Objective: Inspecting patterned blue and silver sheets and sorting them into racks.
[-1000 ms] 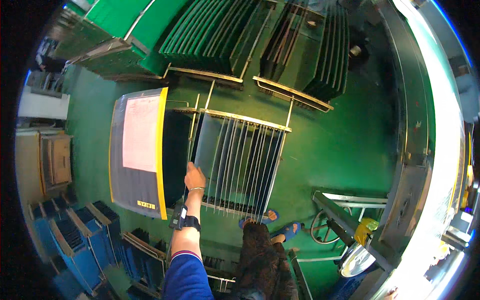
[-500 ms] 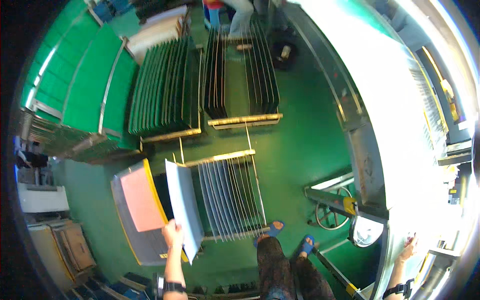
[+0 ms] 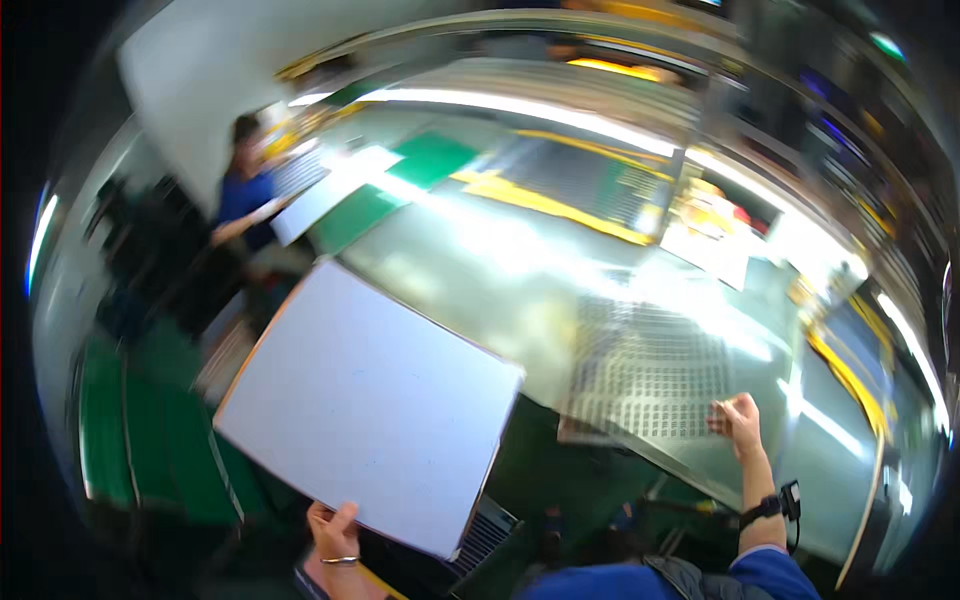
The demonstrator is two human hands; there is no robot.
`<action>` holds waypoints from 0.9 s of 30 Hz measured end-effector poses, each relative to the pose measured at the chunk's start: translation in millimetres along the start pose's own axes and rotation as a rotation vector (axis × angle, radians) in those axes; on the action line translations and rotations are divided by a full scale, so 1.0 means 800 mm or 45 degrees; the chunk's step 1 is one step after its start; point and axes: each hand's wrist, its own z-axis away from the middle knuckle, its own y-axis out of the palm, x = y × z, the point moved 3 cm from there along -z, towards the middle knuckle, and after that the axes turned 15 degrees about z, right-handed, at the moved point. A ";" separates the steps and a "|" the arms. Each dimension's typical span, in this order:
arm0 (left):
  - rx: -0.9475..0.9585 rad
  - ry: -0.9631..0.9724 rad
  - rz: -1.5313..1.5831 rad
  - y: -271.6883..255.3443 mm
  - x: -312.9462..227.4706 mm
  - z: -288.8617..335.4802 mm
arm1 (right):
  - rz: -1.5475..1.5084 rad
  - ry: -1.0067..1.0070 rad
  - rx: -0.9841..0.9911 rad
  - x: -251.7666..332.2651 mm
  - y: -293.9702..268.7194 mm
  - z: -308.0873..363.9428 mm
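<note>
My left hand (image 3: 335,530) grips the near edge of a large pale blue-white rectangular panel (image 3: 370,400), thumb on its upper face. The panel is held tilted in front of me, its far right corner by the worktable's near edge. Over the shiny worktable (image 3: 450,270) is my right hand (image 3: 737,422), its fingers curled in. Whether anything small is between them is not visible. Beside that hand lies a sheet (image 3: 650,375) with a regular pattern of small dark marks, at the table's near edge.
A co-worker (image 3: 250,195) in blue stands at the far left, holding a pale panel (image 3: 295,210). Green boards (image 3: 435,158) and a yellow-edged dark screen (image 3: 580,180) lie across the table. Another yellow-edged frame (image 3: 850,370) is at right. Green panels (image 3: 150,430) stand at lower left.
My view has swung from the floor racks to the worktable. The panel in my left hand has come up out of the rack and turned its broad face upward.
</note>
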 end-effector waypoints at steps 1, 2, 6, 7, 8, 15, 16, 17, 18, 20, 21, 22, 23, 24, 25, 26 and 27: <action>0.081 -0.090 0.037 0.035 0.028 -0.006 | -0.027 0.035 -0.120 0.003 -0.055 0.019; 0.155 -0.179 0.065 0.067 0.060 -0.007 | 0.100 -0.083 -0.129 0.006 -0.110 0.037; 0.317 -0.649 0.202 0.216 0.188 0.024 | 0.473 -0.144 -0.465 0.081 -0.257 0.203; 0.321 -0.783 0.193 0.240 0.233 0.034 | 0.552 -0.217 -0.585 0.105 -0.280 0.252; 0.348 -0.902 0.225 0.271 0.268 0.059 | 0.793 -0.291 -0.744 0.140 -0.282 0.296; 0.408 -1.441 0.160 0.387 0.459 0.223 | 1.573 -1.029 -0.798 0.169 -0.223 0.398; 0.390 -1.516 0.112 0.392 0.479 0.242 | 1.651 -1.087 -0.717 0.156 -0.212 0.394; 0.414 -1.542 0.099 0.394 0.487 0.255 | 1.622 -1.083 -0.731 0.128 -0.204 0.384; 0.548 -1.667 0.072 0.395 0.494 0.267 | 1.588 -1.081 -0.744 0.092 -0.195 0.374; 0.799 -1.903 0.028 0.385 0.502 0.278 | 1.521 -1.054 -0.800 0.029 -0.181 0.355; 0.917 -2.017 0.009 0.377 0.504 0.278 | 1.500 -1.017 -0.802 -0.005 -0.176 0.346; 1.030 -2.128 -0.005 0.367 0.504 0.277 | 1.478 -0.983 -0.796 -0.036 -0.173 0.337; 0.767 -2.398 0.001 0.345 0.494 0.269 | 1.439 -0.905 -0.806 -0.060 -0.169 0.331; 0.486 -2.663 -0.017 0.328 0.479 0.261 | 1.437 -0.829 -0.774 -0.094 -0.171 0.331; 0.557 -2.485 -0.166 0.317 0.459 0.243 | 1.531 -0.733 -0.704 -0.119 -0.172 0.330; 0.617 -2.286 -0.306 0.303 0.442 0.219 | 1.611 -0.651 -0.623 -0.136 -0.171 0.327; 0.570 -2.222 -0.153 0.277 0.436 0.192 | 1.535 -0.523 -0.593 -0.142 -0.169 0.329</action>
